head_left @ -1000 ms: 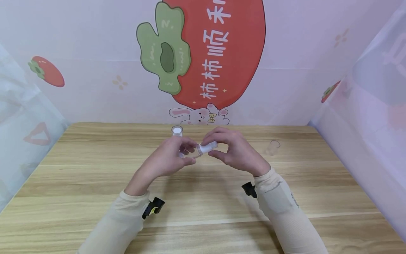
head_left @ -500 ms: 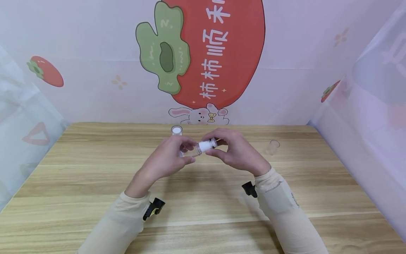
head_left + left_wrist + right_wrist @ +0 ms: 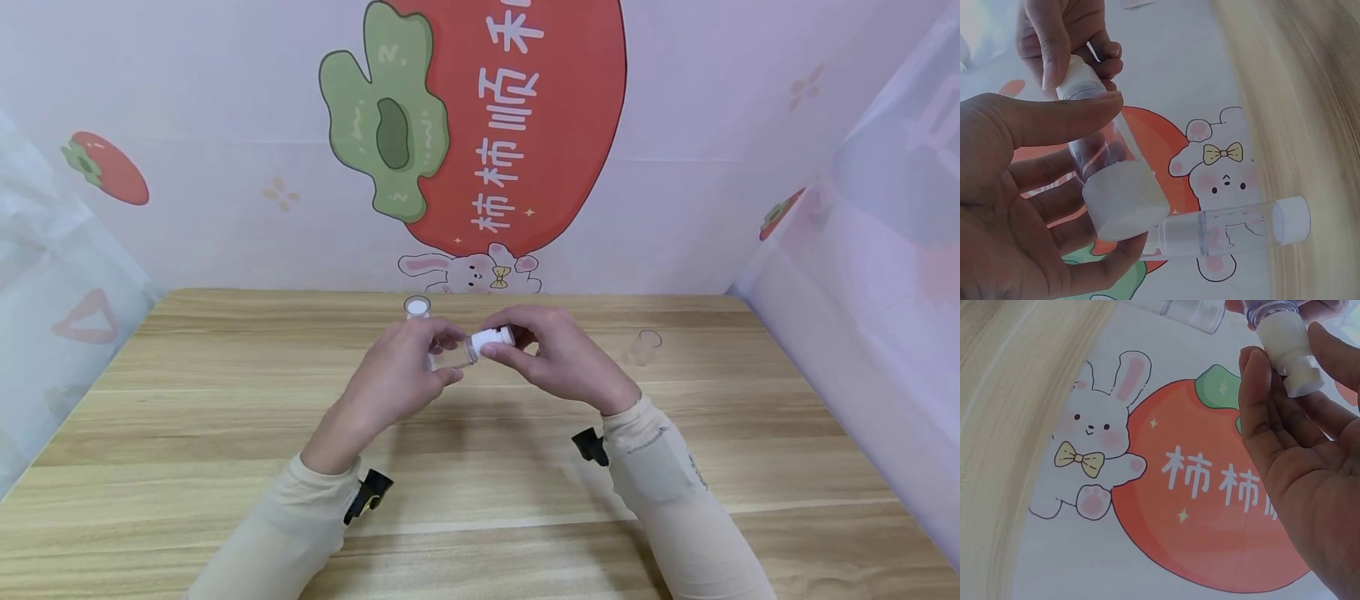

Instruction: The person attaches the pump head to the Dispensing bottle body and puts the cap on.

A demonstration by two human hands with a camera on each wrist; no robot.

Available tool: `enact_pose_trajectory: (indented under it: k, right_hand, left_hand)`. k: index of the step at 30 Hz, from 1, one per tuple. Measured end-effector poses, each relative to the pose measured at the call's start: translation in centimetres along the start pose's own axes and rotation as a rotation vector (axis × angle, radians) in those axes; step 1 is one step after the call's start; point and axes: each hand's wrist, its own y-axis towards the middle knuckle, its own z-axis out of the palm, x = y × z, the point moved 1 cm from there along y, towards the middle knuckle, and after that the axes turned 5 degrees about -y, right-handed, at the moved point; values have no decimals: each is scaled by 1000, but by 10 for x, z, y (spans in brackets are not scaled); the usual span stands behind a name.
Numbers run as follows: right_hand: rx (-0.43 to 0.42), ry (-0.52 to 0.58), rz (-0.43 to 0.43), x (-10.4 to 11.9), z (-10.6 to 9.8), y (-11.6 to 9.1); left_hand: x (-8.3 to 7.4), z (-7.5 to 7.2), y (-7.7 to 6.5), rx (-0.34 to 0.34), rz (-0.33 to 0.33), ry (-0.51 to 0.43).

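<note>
My left hand (image 3: 397, 367) holds a small clear bottle (image 3: 451, 358) tilted above the table, its thumb and fingers round the body. In the left wrist view, a broad white base (image 3: 1125, 200) shows at the bottle's lower end. The other end has a stepped white pump top (image 3: 489, 340), which the thumb and fingers of my right hand (image 3: 558, 354) pinch. Its narrow end (image 3: 1304, 381) points into the right palm in the right wrist view. Behind my left hand, a second clear bottle (image 3: 1235, 230) with white ends stands upright on the table.
A clear cap or cup (image 3: 643, 347) stands on the wooden table (image 3: 480, 517) to the right of my right hand. Close behind the table rises a white backdrop (image 3: 247, 242) printed with a persimmon and a rabbit. Light sheets hang at both sides.
My right thumb and fingers have shifted on the white pump top, the thumb now further over its near side. The left hand still holds the bottle, nearly in place.
</note>
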Motion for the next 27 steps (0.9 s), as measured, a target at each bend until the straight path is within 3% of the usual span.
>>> enact_pose_trajectory:
  k: [14,27]
  right_hand:
    - [8,-67,102,1,2,1]
    - [19,-103,197,-1,3,1]
  left_hand:
    - [-4,7,-1,-109,64,94]
    - [-7,11,0,-133,88,107]
